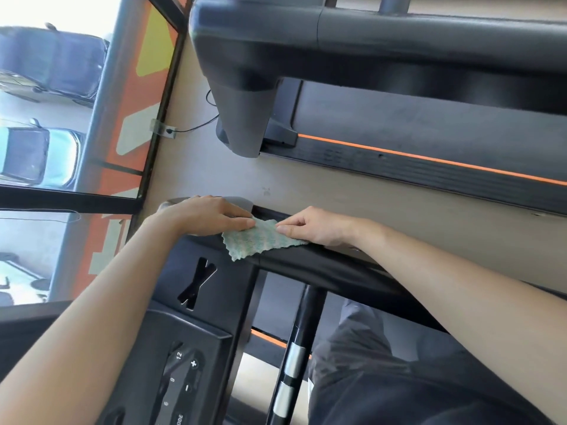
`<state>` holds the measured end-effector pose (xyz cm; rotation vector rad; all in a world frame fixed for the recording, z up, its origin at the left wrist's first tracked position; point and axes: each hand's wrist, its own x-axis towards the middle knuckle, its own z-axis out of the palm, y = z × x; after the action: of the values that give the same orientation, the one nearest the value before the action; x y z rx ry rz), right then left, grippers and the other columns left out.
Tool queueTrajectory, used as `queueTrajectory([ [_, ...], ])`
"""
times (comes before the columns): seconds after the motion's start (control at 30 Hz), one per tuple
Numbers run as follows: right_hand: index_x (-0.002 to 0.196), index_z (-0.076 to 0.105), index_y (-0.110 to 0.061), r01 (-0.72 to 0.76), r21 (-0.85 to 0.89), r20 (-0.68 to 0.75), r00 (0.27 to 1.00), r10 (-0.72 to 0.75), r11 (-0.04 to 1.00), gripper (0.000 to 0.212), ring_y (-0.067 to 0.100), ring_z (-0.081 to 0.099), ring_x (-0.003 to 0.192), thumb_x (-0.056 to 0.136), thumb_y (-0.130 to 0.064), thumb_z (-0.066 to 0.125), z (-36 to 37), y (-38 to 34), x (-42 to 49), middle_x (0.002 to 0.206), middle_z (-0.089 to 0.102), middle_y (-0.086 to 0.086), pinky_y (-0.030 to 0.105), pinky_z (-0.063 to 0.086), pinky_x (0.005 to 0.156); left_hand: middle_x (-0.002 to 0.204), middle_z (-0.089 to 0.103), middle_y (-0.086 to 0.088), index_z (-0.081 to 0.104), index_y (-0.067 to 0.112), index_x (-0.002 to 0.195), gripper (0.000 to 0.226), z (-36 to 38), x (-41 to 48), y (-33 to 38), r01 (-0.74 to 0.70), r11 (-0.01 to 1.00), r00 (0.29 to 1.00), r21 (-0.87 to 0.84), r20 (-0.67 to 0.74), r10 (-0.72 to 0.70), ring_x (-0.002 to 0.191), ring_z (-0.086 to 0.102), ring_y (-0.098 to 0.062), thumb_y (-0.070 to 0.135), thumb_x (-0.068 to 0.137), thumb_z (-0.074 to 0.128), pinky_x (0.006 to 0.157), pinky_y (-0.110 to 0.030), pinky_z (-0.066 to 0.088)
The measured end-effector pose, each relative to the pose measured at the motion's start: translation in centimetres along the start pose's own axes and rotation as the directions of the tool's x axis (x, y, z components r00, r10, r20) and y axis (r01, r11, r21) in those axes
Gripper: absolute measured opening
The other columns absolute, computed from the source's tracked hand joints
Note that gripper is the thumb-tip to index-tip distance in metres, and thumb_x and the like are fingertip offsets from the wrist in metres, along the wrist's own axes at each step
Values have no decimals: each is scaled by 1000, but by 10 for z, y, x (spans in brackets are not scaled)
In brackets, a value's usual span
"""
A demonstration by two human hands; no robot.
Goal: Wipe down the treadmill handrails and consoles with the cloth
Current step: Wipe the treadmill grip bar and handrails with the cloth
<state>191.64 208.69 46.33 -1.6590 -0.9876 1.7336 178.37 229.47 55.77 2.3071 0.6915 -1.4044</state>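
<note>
Fingers (283,230) of the right hand (313,227) are pinching one side of the cloth (260,242), with thumb and forefinger closing on it while the other fingers are curling in behind. Fingers (239,220) of the left hand (205,214) are lying nearly straight, their tips pressing down on the cloth's opposite corner. The left thumb is hiding under the hand, so I cannot tell whether it is gripping too.

The cloth, a pale green piece with wavy edges, is lying spread flat over the dark handrail (343,266), right where the rail is meeting the console (184,332). One corner is hanging over the rail's near side. Both bare forearms are reaching in, the left one crossing above the console and its button panel (181,375).

A black bar with silver bands (291,357) is running below the rail, beside the person's dark trousers (383,378). Beyond the rail, pale floor (322,188) is separating this machine from a second treadmill (429,139) with an orange stripe along its deck. A thin black cable (196,128) is trailing across the floor near the window (46,133), and cars are standing outside it.
</note>
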Motion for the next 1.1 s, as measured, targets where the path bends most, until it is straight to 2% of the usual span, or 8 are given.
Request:
queueTrajectory([
  [0.3, 127, 66, -41, -91, 26, -9, 996, 92, 995, 41, -3, 59, 117, 92, -60, 59, -24, 52, -89, 128, 64, -27, 30, 40, 111, 135, 59, 25, 58, 58, 132, 43, 9, 12, 89, -143, 980, 975, -138, 150, 164, 129, 50, -7, 73, 92, 49, 107, -31, 36],
  [0.47, 131, 65, -36, -147, 43, -15, 989, 148, 988, 43, -7, 58, 115, 93, -54, 62, -40, 85, -147, 129, 63, -25, 20, 40, 105, 143, 54, 21, 57, 58, 130, 59, 23, 20, 145, -267, 961, 948, -76, 161, 276, 135, 47, -10, 87, 80, 48, 116, -39, 33],
  [0.57, 133, 64, -36, -195, 31, -23, 980, 195, 980, 43, -6, 57, 114, 93, -53, 63, -50, 104, -181, 124, 62, -28, 16, 38, 98, 149, 47, 19, 59, 47, 136, 63, 30, 26, 185, -406, 913, 903, 39, 169, 394, 140, 39, -8, 82, 85, 45, 119, -41, 24],
  [0.63, 133, 63, -36, -228, 16, -25, 973, 228, 974, 45, -1, 57, 117, 92, -54, 64, -57, 117, -204, 127, 62, -26, 19, 40, 102, 139, 57, 20, 63, 40, 134, 65, 36, 31, 210, -471, 881, 858, -33, 213, 467, 130, 50, -5, 81, 85, 49, 115, -39, 35],
  [0.7, 133, 63, -37, -254, -2, -24, 967, 254, 967, 46, 1, 59, 117, 91, -57, 63, -63, 130, -225, 126, 63, -27, 22, 42, 105, 128, 63, 23, 63, 40, 134, 58, 44, 36, 233, -478, 869, 835, -129, 242, 495, 118, 58, 0, 74, 88, 55, 108, -36, 45],
  [0.8, 133, 62, -40, -283, -12, -26, 959, 283, 959, 46, -1, 59, 116, 92, -59, 61, -71, 150, -257, 123, 62, -30, 23, 43, 104, 134, 60, 24, 58, 43, 139, 55, 52, 42, 268, -481, 863, 821, -153, 268, 505, 121, 55, 1, 68, 91, 58, 111, -33, 42],
  [0.97, 134, 60, -44, -331, -46, -18, 944, 330, 943, 44, -1, 59, 116, 93, -61, 57, -81, 183, -302, 128, 62, -30, 23, 42, 104, 137, 59, 24, 57, 49, 137, 79, 63, 51, 328, -505, 853, 792, -131, 322, 518, 123, 55, 0, 89, 69, 51, 114, -38, 41],
  [1.1, 136, 58, -42, -367, -9, -62, 929, 366, 930, 47, -5, 58, 114, 93, -61, 58, -84, 206, -339, 125, 61, -33, 21, 41, 101, 137, 59, 24, 56, 51, 137, 82, 74, 53, 369, -520, 845, 778, -128, 339, 530, 125, 55, -1, 92, 67, 51, 114, -39, 41],
])
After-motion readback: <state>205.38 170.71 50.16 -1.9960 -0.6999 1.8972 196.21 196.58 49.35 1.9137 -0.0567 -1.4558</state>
